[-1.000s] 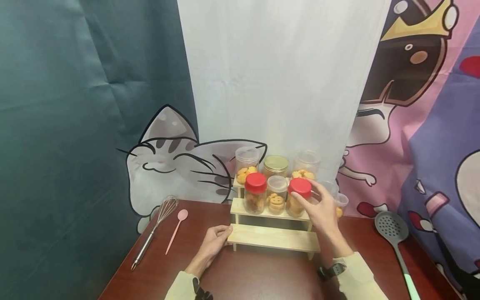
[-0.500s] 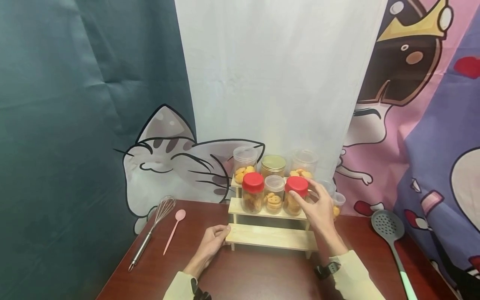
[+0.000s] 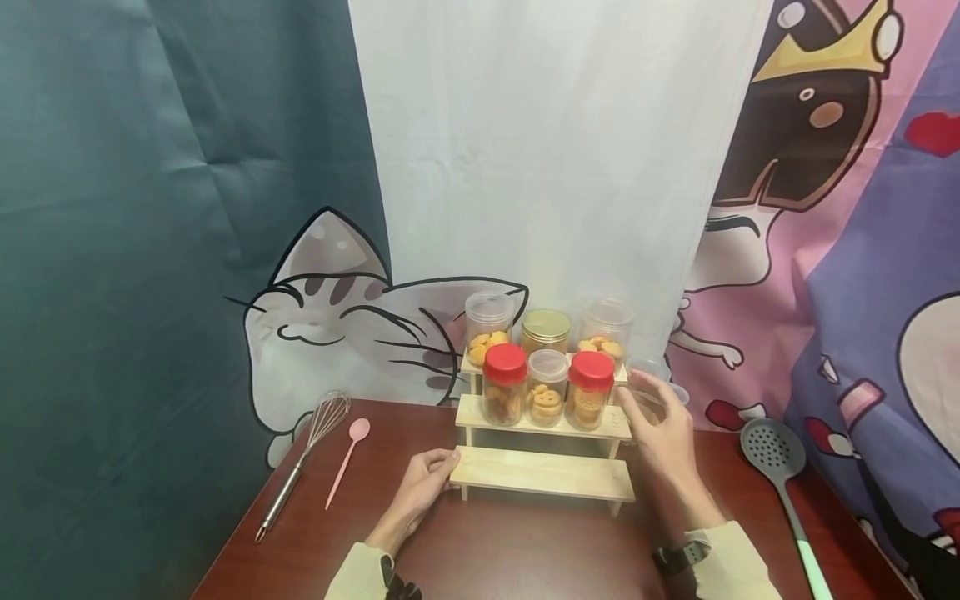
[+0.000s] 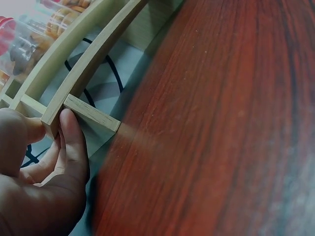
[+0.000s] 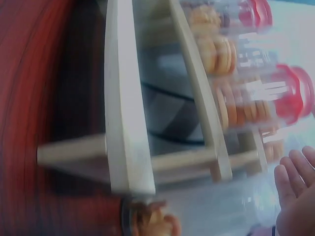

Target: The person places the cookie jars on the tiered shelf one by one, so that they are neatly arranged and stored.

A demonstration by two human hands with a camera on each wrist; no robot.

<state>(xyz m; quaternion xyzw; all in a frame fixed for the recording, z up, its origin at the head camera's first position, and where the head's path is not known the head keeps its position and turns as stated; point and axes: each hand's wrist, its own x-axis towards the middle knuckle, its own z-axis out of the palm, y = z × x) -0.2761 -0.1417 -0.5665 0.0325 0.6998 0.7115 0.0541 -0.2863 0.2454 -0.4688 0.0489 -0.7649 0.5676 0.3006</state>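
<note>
My left hand (image 3: 424, 485) pinches the left end of the lowest board (image 3: 543, 475) of a three-tier wooden rack. In the left wrist view the thumb is on top and fingers (image 4: 73, 132) are beneath, beside a leg. My right hand (image 3: 666, 435), fingers spread and holding nothing, is just right of the middle tier. Nearest it on that tier stands a red-lidded cookie jar (image 3: 591, 387). To its left are a clear-lidded jar (image 3: 547, 387) and another red-lidded jar (image 3: 505, 387). Behind the right hand, a clear jar (image 3: 680, 394) is partly hidden.
The top tier bears two clear jars (image 3: 489, 325) and a gold-lidded jar (image 3: 546, 330). A whisk (image 3: 303, 467) and a pink spoon (image 3: 348, 461) lie on the left of the table (image 3: 525, 554). A grey skimmer (image 3: 776, 454) lies on the right. Printed curtains hang behind.
My right hand has let go of the right red-lidded jar and moved right, off the middle tier, toward the clear jars beside the rack. The left hand keeps its pinch on the lowest board.
</note>
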